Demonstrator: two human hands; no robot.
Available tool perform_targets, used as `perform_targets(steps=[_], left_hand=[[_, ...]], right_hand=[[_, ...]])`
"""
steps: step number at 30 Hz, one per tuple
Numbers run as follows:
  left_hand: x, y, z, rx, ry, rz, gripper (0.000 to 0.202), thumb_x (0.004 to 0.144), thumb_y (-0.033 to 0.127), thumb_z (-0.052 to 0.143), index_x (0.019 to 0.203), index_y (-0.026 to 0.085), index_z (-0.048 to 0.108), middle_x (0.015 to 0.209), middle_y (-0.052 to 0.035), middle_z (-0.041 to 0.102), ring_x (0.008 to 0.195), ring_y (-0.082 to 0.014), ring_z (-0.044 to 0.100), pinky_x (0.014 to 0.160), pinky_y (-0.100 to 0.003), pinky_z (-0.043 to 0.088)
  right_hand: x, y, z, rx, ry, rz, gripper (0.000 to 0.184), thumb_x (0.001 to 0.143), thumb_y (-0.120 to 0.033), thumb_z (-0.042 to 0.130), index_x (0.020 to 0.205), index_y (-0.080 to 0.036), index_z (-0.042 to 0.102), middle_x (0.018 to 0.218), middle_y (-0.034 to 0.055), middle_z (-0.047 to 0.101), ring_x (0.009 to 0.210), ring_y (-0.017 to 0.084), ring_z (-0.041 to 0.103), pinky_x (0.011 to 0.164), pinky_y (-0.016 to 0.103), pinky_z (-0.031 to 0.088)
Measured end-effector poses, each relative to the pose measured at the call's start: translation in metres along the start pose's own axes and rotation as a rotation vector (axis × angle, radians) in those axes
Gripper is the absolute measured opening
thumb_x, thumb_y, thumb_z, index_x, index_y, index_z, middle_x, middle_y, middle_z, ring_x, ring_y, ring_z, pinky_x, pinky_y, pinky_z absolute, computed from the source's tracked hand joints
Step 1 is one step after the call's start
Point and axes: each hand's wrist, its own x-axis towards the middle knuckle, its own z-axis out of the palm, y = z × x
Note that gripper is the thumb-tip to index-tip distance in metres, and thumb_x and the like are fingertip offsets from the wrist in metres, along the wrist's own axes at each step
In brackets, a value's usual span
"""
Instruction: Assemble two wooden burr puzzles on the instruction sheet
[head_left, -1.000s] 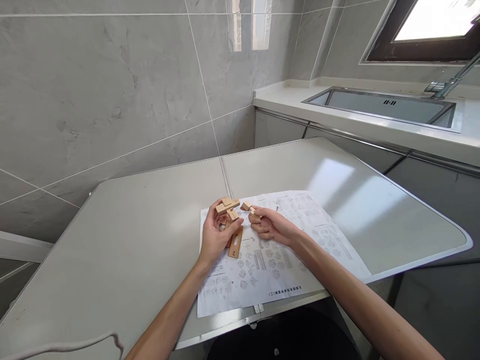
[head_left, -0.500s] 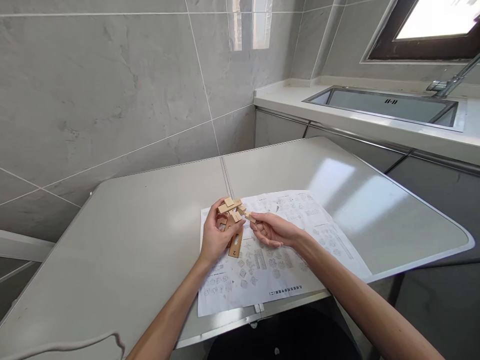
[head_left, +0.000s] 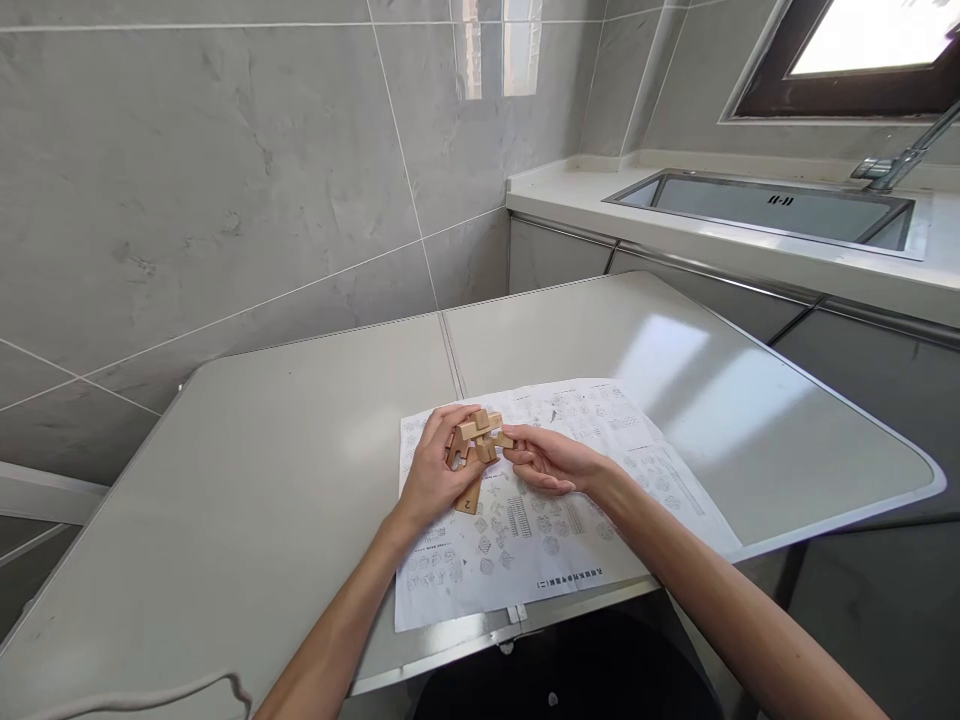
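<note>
My left hand (head_left: pixel 433 468) is closed around a cluster of interlocked pale wooden puzzle pieces (head_left: pixel 475 437), held just above a printed instruction sheet (head_left: pixel 570 500). My right hand (head_left: pixel 546 460) pinches a short wooden piece (head_left: pixel 502 440) whose end is pushed into the right side of the cluster. A flat wooden bar marked with a "2" (head_left: pixel 470 498) sticks out below my left palm, resting on the sheet. Both forearms reach in from the bottom of the view.
The sheet lies on a grey folding table (head_left: pixel 262 480) with a centre seam, against a tiled wall. A steel sink (head_left: pixel 757 205) and a tap (head_left: pixel 896 150) sit in the counter at the back right. A white cord (head_left: pixel 135 690) lies at the table's near-left edge.
My right hand moved left and brought its small wooden piece against the cluster in my left hand. The cluster has turned slightly and both hands have closed together.
</note>
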Motion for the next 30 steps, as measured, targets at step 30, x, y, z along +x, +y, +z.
perform_targets(steps=[30], left_hand=[[0.000,-0.011,-0.002,0.295,-0.111,0.253,0.050,0.096,0.027,0.071,0.142,0.031,0.054,0.133,-0.0077,0.067,0.123,-0.0273,0.063,0.104,-0.045,0.050]], right_hand=[[-0.001,0.001,0.006,-0.069,-0.063,0.052,0.052,0.104,-0.065,0.050,0.073,-0.023,0.042,0.042,-0.0078,0.052,0.023,0.005,0.030,0.024,0.014,0.025]])
